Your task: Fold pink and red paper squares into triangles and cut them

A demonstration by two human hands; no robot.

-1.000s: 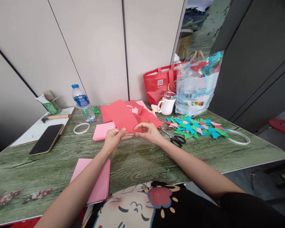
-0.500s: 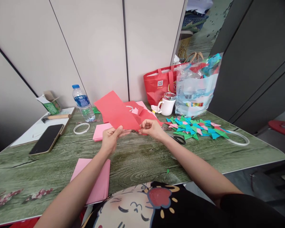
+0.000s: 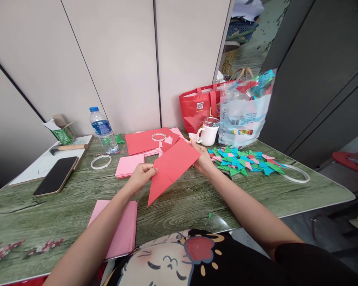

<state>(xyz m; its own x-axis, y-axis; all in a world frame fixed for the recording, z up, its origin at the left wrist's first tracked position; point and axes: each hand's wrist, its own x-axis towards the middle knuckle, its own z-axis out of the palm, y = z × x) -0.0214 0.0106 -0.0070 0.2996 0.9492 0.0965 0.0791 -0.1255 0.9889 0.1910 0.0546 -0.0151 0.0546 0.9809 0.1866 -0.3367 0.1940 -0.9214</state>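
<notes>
Head cam: forearms stretched forward, left hand [image 3: 141,178] pinching the red paper [image 3: 174,165] by its left edge, thumb on top. Right hand [image 3: 204,159] has the right end, fingers partly hidden, sheet tilted over the counter [image 3: 170,216].

Plain red paper [image 3: 174,169], pink sheets [image 3: 125,228], green wood-grain tabletop [image 3: 173,212], white mug [image 3: 209,135], blue-green-pink paper pieces [image 3: 240,161]

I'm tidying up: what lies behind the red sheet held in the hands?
Past the red sheet, flat red paper, a white ring and pink scraps show. Anything directly covered by the sheet cannot be seen.
</notes>
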